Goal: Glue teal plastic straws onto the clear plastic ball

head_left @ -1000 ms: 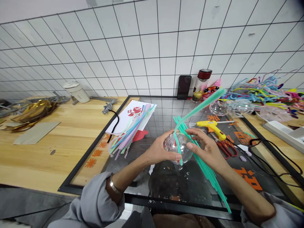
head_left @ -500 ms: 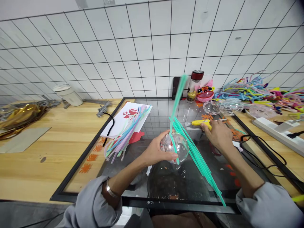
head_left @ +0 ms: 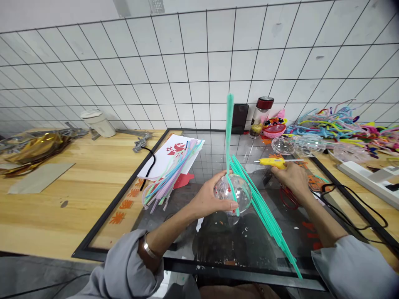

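Note:
My left hand [head_left: 215, 197] is closed round a clear plastic ball [head_left: 241, 194], thumb in front and fingers behind. A green pipe cleaner [head_left: 229, 133] lies across the ball's near side under my thumb, its long end standing straight up. In my right hand [head_left: 292, 180] is a yellow glue gun [head_left: 272, 162], gripped by the handle, its nozzle pointing left and a glue stick showing at the back. The nozzle is apart from the ball. A bundle of green pipe cleaners [head_left: 264, 216] lies on the dark glass between my hands.
Pastel pipe cleaners [head_left: 170, 176] lie on white paper [head_left: 152, 166] at left. Along the back stand a phone [head_left: 240, 118], a tea bottle [head_left: 259, 118] and clear plastic shells [head_left: 308, 144]. Black cables [head_left: 352, 222] and a white power strip [head_left: 370, 180] occupy the right.
The upright end of the green pipe cleaner has swung from leaning right to nearly vertical. The view has shifted slightly; both hands keep their holds.

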Available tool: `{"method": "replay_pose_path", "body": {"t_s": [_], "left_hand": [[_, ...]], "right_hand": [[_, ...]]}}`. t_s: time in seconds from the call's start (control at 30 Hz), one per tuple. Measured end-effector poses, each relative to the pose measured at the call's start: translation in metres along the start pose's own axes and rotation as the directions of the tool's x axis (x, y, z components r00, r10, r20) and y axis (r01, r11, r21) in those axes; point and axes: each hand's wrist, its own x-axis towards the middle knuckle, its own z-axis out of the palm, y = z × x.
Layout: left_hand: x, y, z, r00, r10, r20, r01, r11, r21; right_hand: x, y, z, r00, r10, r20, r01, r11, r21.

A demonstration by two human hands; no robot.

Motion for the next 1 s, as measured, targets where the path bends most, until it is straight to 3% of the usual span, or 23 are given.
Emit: {"method": "replay_pose_path", "body": {"t_s": [0.07, 0.17, 0.23, 0.37, 0.6, 1.0], "left_hand": [[0.001, -0.001, 0.000, 1.000, 0.000, -0.011, 0.000, 1.000, 0.012], [0.001, -0.002, 0.000, 1.000, 0.002, -0.017, -0.001, 1.000, 0.017], [0.001, -0.003, 0.000, 1.000, 0.007, -0.007, -0.006, 1.000, 0.018], [0.000, -0.001, 0.000, 1.000, -0.016, -0.013, 0.016, 1.000, 0.015], [-0.002, 0.000, 0.000, 1.000, -0.017, 0.010, 0.016, 1.000, 0.026], [-0.003, 0.001, 0.002, 1.000, -0.002, -0.018, 0.003, 0.998, 0.062]], "right_hand": [[-0.006, 0.003, -0.006, 0.992, -0.001, -0.128, 0.019, 0.989, 0.145], [-0.025, 0.000, -0.015, 0.961, -0.039, -0.275, 0.135, 0.931, 0.340], [-0.042, -0.006, -0.020, 0.926, -0.099, -0.363, 0.270, 0.847, 0.459], [-0.070, -0.021, -0.026, 0.881, -0.240, -0.408, 0.437, 0.743, 0.507], [-0.075, -0.026, -0.023, 0.819, -0.319, -0.478, 0.544, 0.697, 0.467], [-0.083, -0.030, -0.022, 0.826, -0.312, -0.469, 0.529, 0.715, 0.456]]}}
